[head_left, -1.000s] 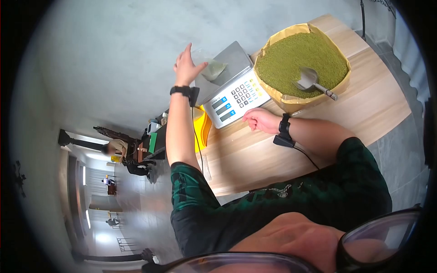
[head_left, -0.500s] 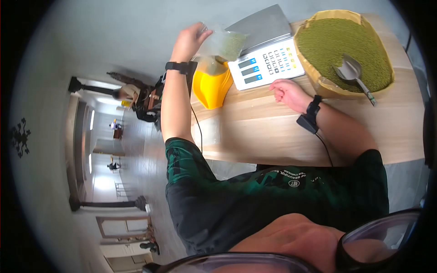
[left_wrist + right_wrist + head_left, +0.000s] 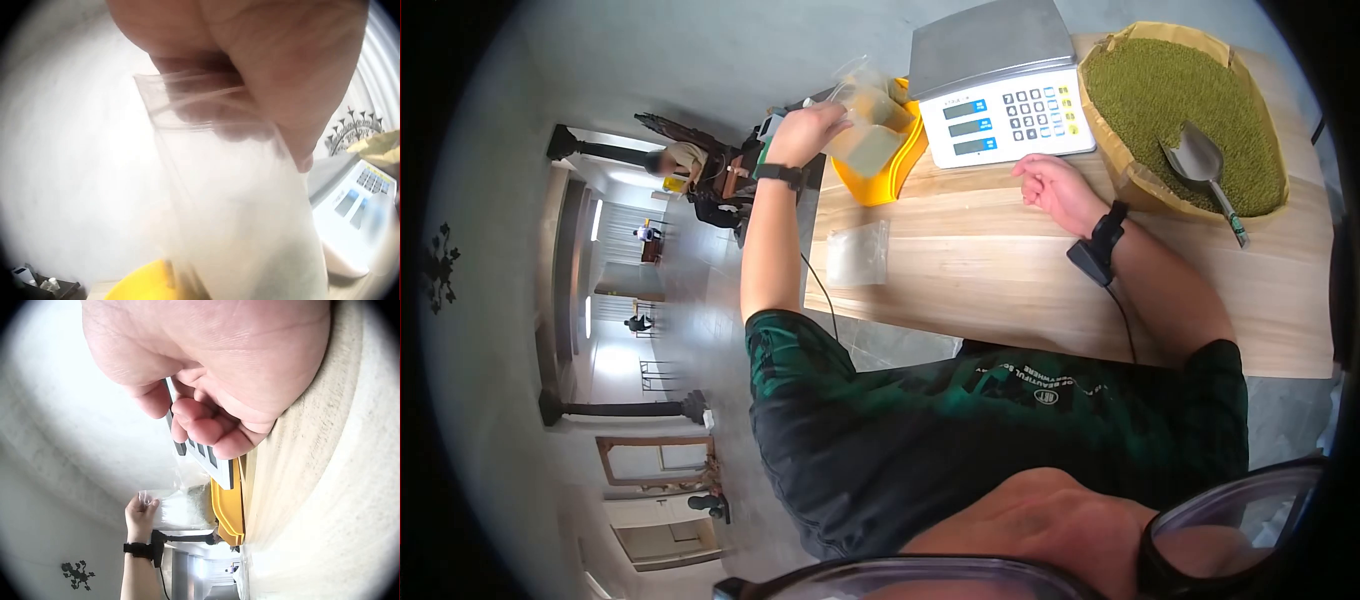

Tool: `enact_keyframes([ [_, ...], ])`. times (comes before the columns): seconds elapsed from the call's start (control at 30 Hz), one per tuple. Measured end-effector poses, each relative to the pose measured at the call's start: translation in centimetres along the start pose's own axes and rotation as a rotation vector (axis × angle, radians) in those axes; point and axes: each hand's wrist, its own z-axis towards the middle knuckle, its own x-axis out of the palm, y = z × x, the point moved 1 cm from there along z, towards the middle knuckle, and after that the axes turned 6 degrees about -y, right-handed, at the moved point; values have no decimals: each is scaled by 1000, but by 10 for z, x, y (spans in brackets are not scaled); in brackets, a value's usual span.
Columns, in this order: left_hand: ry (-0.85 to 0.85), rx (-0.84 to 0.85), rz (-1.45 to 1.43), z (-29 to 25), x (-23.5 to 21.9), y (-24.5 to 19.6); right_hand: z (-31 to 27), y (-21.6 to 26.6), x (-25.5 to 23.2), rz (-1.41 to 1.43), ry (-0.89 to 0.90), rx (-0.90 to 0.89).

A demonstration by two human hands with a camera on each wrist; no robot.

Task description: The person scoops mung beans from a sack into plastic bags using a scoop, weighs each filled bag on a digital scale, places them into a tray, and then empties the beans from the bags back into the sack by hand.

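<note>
My left hand (image 3: 805, 135) pinches the top of a clear plastic bag (image 3: 868, 150) that hangs over a yellow bin (image 3: 875, 190). Small green beans lie at the bottom of this bag (image 3: 199, 505), as the right wrist view shows. Other bagged contents show behind it inside the bin. In the left wrist view the bag's top edge (image 3: 206, 106) is gripped between thumb and fingers. My right hand (image 3: 1055, 190) rests on the table in front of the white scale (image 3: 1010, 115), fingers loosely curled around nothing.
A large paper sack (image 3: 1125, 180) full of green beans stands right of the scale, with a metal scoop (image 3: 1197, 158) lying in it. A flat clear bag (image 3: 858, 252) lies near the table's left edge. Another person (image 3: 685, 165) sits in the background.
My left hand has picked the bag up off the scale's platform and carried it left, over the yellow bin. The head view has shifted; the right hand has stayed by the scale.
</note>
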Motion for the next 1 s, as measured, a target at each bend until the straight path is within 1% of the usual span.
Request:
enact_keyframes([
  [0.03, -15, 32, -17, 0, 6, 1, 0, 0, 0, -9, 0, 2],
  [0.07, -21, 26, -21, 1, 11, 3, 1, -1, -1, -8, 2, 0],
  [0.13, 98, 90, 79, 9, 23, 10, 2, -1, -2, -17, 5, -9],
  [0.17, 120, 97, 99, 11, 30, 14, 3, -1, -2, -25, 12, -16],
  [0.33, 91, 125, 76, 15, 48, 27, 0, 0, -4, -34, 13, -27],
  [0.4, 84, 126, 50, 11, 54, 31, 1, -1, -4, -61, 46, -20],
  [0.47, 52, -20, -101, 4, 51, 27, 1, 0, -4, -69, 46, -19],
  [0.5, 51, -27, -102, 0, 48, 26, 1, 0, -3, -72, 44, -19],
  [0.57, 74, -117, -114, -9, 46, 27, 0, 0, 0, -47, 31, -16],
  [0.6, 75, -123, -117, -10, 45, 29, -1, 0, 1, -19, 15, -20],
  [0.67, 303, -283, -122, -10, 50, 40, 0, 0, 0, -14, 17, -16],
  [0.8, 194, -285, 73, -6, 37, 43, -1, 1, 0, 8, 24, -1],
  [0.83, 192, -287, 69, -7, 39, 43, -1, 1, 0, 4, 22, 0],
  [0.9, 80, -214, 143, -5, 38, 45, -1, 2, 0, -8, 32, 7],
  [1.0, 72, -270, 130, -11, 55, 51, -1, 3, 1, -22, 24, 8],
])
